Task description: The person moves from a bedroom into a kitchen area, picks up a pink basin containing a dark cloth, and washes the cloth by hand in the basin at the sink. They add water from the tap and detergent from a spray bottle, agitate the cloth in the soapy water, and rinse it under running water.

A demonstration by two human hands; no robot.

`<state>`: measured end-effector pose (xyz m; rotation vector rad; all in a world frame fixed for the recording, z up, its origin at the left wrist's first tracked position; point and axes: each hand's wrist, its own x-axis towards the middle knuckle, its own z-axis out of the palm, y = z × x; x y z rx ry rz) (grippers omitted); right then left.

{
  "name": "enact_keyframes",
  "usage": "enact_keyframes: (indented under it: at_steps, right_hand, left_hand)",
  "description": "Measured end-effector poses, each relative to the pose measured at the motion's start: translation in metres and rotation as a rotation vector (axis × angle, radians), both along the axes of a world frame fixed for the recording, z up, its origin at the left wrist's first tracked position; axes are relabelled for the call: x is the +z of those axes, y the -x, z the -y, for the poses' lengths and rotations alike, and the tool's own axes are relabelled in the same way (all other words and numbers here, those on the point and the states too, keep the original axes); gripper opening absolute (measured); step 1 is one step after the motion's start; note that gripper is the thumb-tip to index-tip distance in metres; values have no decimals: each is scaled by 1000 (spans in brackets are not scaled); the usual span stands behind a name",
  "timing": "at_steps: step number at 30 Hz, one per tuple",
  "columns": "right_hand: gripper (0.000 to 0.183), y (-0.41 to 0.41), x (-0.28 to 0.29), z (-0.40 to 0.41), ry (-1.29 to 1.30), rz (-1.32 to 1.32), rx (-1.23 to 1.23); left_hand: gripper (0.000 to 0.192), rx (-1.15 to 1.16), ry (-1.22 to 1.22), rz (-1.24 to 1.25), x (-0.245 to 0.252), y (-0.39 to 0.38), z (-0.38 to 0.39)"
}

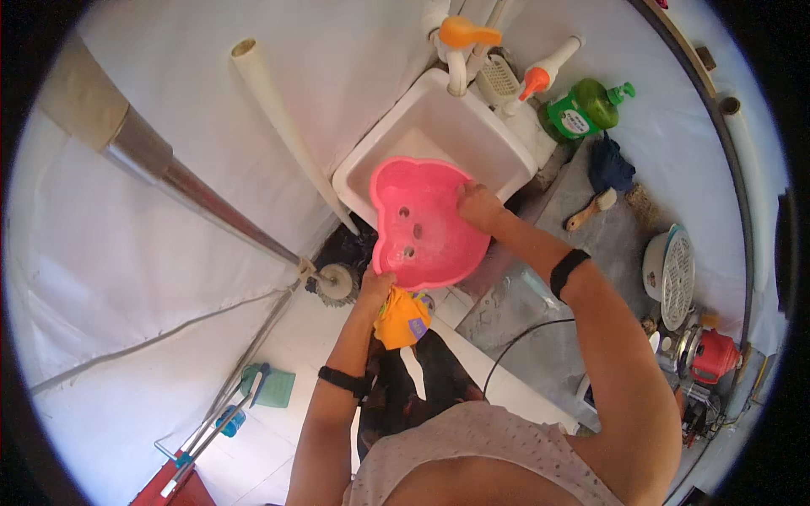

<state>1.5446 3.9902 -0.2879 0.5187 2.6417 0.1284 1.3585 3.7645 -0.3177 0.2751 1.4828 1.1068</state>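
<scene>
A pink plastic basin (436,243), shaped like a bear's head with eyes and a nose inside, is held over the front of a white sink (506,142). My right hand (479,207) grips its rim on the right side. At the lower-left rim, my left hand (378,286) has hold of the basin. An orange cloth (400,319) with a purple patch hangs beside my left hand, below the basin; it seems pinched in the same grip, though the fingers are partly hidden. Above the sink is a tap with an orange lever (467,31).
A red-handled tap (536,81), a green pump bottle (582,111) and a wooden-handled brush (591,210) are on the right. Farther along that grey ledge (557,345) stands a white enamel pot (656,259). A long-handled round brush (335,283) stands left of the basin.
</scene>
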Motion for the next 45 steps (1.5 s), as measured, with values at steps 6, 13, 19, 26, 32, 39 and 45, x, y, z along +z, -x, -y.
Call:
enact_keyframes:
  at_steps: [6,13,19,26,32,39,45]
  right_hand:
    - [29,14,-32,100,839,-222,-321]
    - [21,-11,-20,20,116,224,-70]
    - [21,5,-14,104,505,-177,-258]
    - [28,-3,-17,90,618,43,-352]
    - [27,44,-22,111,983,-254,-560]
    - [30,41,-59,118,720,-23,-411]
    - [23,70,-81,115,1200,-630,-1436]
  left_hand:
    - [41,65,-156,-106,-9,-7,0]
    - [45,-4,27,93,-7,-10,12]
    - [46,53,-69,140,-31,-30,14]
    - [48,-39,-72,132,-26,-25,20]
    - [40,-197,-49,71,-14,-13,10]
    - [28,-231,-74,159,13,-14,14]
    - [39,-135,37,257,0,-19,12]
